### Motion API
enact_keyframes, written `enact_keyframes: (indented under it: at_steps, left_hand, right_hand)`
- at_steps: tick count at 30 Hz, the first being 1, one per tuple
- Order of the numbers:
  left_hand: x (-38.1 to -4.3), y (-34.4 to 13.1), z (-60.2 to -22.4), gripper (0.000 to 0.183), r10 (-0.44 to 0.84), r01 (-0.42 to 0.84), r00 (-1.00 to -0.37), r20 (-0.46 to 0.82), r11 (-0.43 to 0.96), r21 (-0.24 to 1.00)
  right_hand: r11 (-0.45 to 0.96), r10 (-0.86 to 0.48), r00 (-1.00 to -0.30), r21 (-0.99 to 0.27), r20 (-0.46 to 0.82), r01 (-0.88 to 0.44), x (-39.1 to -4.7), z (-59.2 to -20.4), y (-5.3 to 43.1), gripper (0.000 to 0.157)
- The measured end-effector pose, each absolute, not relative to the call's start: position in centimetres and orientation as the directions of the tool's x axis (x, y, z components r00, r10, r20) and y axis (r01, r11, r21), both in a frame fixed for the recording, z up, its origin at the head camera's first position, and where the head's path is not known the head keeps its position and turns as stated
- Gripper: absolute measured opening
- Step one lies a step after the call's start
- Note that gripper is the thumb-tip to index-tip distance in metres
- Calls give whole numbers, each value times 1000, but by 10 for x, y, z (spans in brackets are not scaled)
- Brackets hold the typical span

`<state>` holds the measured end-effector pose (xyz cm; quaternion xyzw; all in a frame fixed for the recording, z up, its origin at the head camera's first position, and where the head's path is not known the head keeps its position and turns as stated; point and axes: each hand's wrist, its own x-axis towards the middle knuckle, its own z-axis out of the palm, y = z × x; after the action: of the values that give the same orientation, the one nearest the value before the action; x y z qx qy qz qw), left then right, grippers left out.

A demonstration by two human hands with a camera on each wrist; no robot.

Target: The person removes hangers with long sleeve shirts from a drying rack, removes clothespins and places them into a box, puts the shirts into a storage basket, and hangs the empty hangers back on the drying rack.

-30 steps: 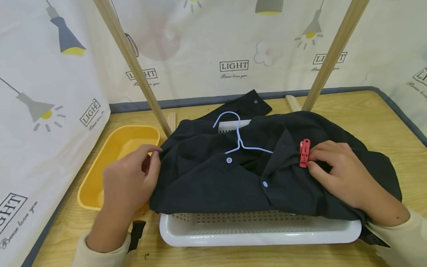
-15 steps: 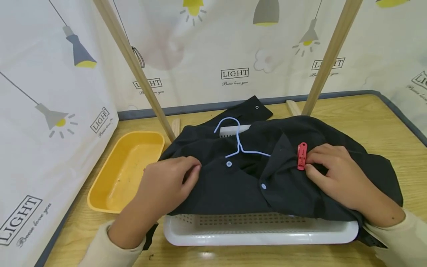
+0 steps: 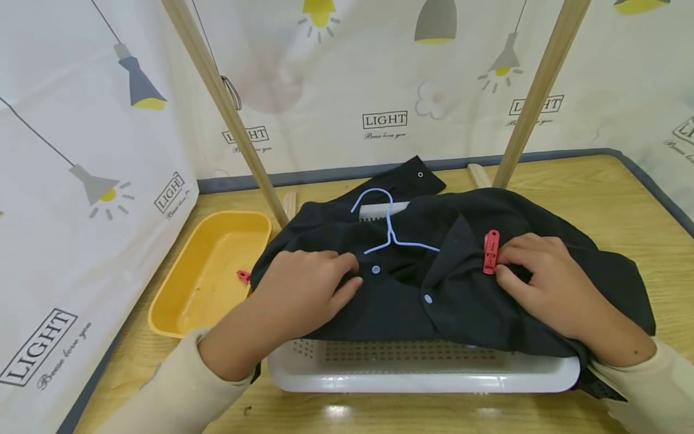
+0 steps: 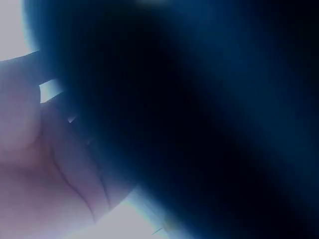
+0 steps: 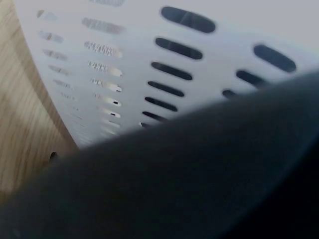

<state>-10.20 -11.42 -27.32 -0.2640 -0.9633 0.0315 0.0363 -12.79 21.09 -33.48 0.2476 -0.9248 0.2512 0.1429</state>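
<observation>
A black shirt (image 3: 374,307) with light buttons is spread over a white basket (image 3: 423,383), around a pale blue wire hanger (image 3: 390,223) whose hook sticks out at the collar. My left hand (image 3: 309,292) is over the shirt's left front, thumb and forefinger apart, nothing visible between them. In the left wrist view, dark blur hides most of the fingers (image 4: 75,139). My right hand (image 3: 553,289) rests on the shirt's right side, thumb and forefinger at the edge of a red clothespin (image 3: 491,252); they appear to pinch it. The right wrist view shows basket slots (image 5: 172,72) and dark cloth.
A yellow tub (image 3: 208,271) stands left of the basket, with another red clothespin (image 3: 244,276) in it. Two slanting wooden poles (image 3: 228,114) rise behind the shirt. A black sleeve (image 3: 401,179) lies on the wooden table (image 3: 602,187) at the back, before a patterned wall covering.
My left hand has moved right from the shirt's left edge onto its front, its thumb and forefinger parting. The tub's clothespin has come into view. My right hand stays at its clothespin.
</observation>
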Motion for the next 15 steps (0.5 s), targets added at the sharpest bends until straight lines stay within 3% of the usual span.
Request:
enact_keyframes:
  at_steps: [15]
  left_hand:
    - [-99, -111, -241, 29, 571, 570, -820, -27, 813, -121]
  right_hand:
    - [751, -383, -838, -396, 389, -527, -129, -334, 211, 8]
